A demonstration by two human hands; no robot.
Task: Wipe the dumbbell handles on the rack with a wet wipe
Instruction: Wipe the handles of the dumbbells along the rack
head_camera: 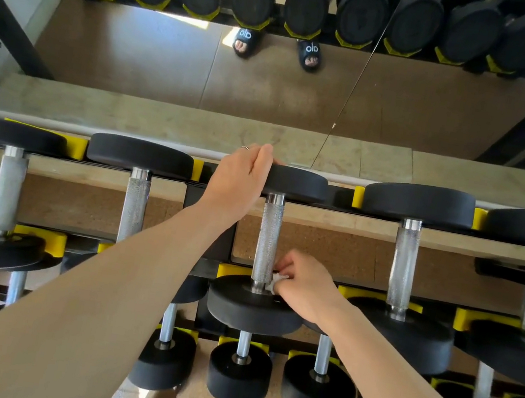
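Right hand (302,285) pinches the wipe (276,281) against the near end of the handle (268,241) on the rack's (200,268) top row, while left hand (241,181) grips the far weight (298,184), probably to stop rolling.

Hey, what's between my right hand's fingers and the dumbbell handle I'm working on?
In the head view, a crumpled white wet wipe sits between the right hand and the knurled handle, near its lower end.

Five top-row dumbbells (269,234); two hands (239,181); perhaps one wipe (276,281).
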